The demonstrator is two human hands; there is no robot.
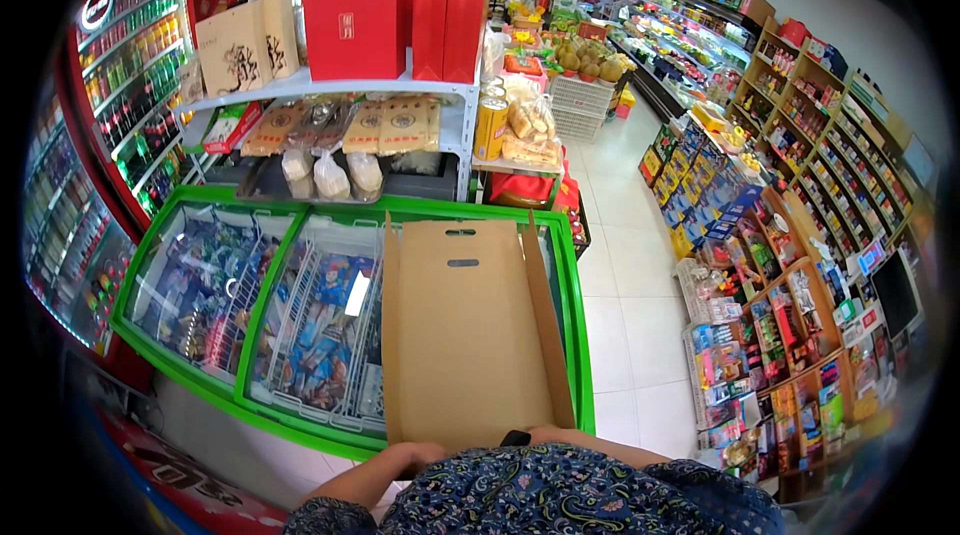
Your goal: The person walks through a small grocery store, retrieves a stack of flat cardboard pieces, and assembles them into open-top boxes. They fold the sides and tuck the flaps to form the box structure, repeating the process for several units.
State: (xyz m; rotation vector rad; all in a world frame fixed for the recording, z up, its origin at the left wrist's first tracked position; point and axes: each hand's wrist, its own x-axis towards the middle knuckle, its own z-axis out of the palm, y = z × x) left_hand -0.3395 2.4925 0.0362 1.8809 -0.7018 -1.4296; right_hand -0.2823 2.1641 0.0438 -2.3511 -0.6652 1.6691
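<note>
A large brown cardboard box (pixel 475 335), unfolded with its side flaps standing up, lies across the glass lid of a green-framed chest freezer (pixel 255 335). Two handle slots show in its far panel. My left hand (pixel 420 452) is at the near left corner of the cardboard, its fingers mostly hidden by my patterned blue top. At the near right edge is my right hand (pixel 556 434), also partly covered, so its fingers do not show. A small black object (pixel 516 438) sits between the hands; its kind is unclear.
Behind the freezer, a grey metal shelf (pixel 330 85) holds red gift bags (pixel 357 25) and packaged food. Drinks fridges (pixel 130 65) line the left. A tiled aisle (pixel 630 335) runs along the right, beside stocked snack racks (pixel 770 335).
</note>
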